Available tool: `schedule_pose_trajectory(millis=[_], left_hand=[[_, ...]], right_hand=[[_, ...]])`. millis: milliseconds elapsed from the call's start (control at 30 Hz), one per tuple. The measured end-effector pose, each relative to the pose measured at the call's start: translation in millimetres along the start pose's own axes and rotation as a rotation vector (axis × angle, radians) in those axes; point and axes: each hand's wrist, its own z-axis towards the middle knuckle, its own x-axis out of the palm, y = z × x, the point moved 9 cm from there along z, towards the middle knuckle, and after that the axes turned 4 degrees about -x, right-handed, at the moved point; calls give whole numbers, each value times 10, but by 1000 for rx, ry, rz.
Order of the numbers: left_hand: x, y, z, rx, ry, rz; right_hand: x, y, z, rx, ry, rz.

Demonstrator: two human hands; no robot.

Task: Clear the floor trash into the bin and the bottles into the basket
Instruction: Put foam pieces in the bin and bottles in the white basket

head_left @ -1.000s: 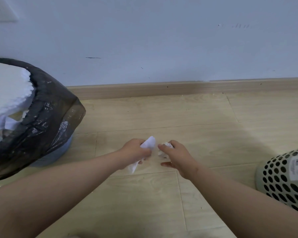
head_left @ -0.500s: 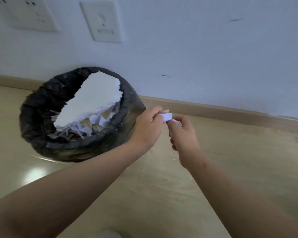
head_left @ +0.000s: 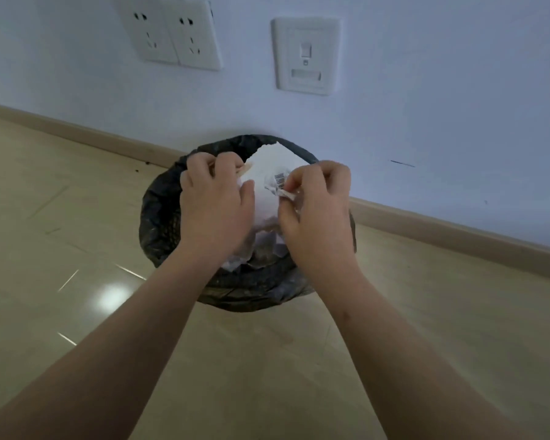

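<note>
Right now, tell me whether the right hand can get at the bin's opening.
Probably yes. The right hand, pinching a paper scrap, hangs above the bin with nothing between them. The white slab inside fills much of the opening, so room looks tight.

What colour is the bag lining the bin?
Black: the bag is glossy black plastic, seen best in the head view on the bin's left side.

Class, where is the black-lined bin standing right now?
Centre of the head view: the black-lined bin stands by the skirting board, below the wall switch, under the left hand and the right hand, which pinches a paper scrap.
</note>
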Motion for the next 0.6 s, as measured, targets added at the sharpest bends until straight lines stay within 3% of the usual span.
schedule_pose_trajectory(millis=[67, 100, 200, 367, 500, 600], left_hand=[[176, 139, -30, -49, 166, 101], [257, 222, -54, -85, 251, 120], [418, 411, -88, -125, 428, 170], [764, 570, -246, -77, 769, 335], [830, 590, -224, -83, 800, 343], [751, 519, -122, -100, 723, 290]], right_hand=[[163, 81, 52, -113, 50, -171], [304, 85, 58, -148, 153, -271], [620, -101, -34, -67, 465, -474], [785, -205, -121, -18, 738, -714], [788, -209, -125, -44, 746, -711], [714, -185, -112, -101, 677, -606]])
